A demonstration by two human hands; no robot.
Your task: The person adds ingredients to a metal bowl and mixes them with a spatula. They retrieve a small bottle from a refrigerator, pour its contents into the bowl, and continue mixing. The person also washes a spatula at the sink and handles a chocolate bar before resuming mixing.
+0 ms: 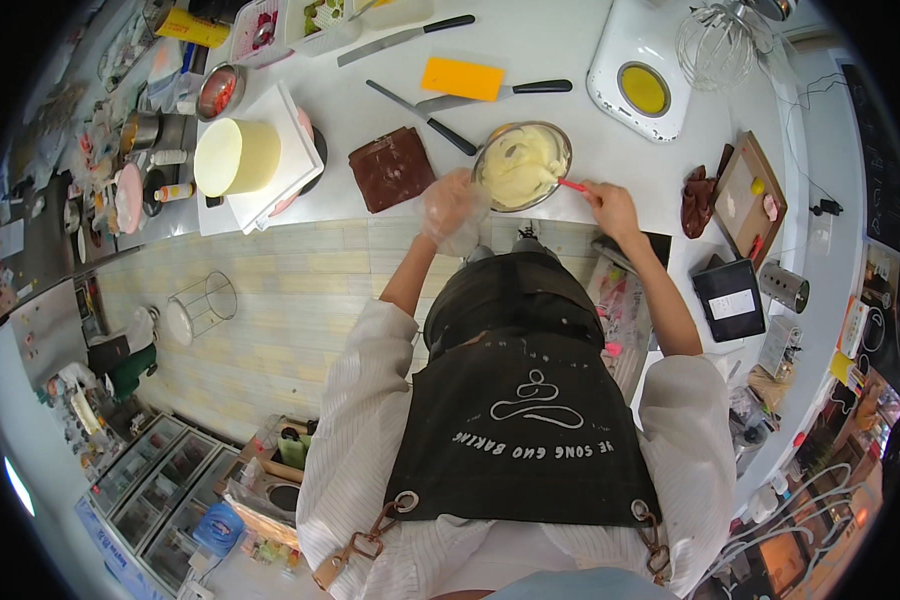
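A round metal bowl of pale yellow cream stands near the table's front edge. My right hand grips the red handle of a spatula; its blade end is down in the cream. At the bowl's left side is my left hand, in a loose clear plastic glove, with its fingers closed at the rim and partly blurred by the film. Just left of that hand lies a dark brown square slab. Farther left, a pale cream-coated round cake sits on a white board.
Beyond the bowl lie a yellow scraper and black-handled knives. A white scale and a wire whisk stand far right. A metal bowl of red pieces is behind the cake. A brown tray sits right.
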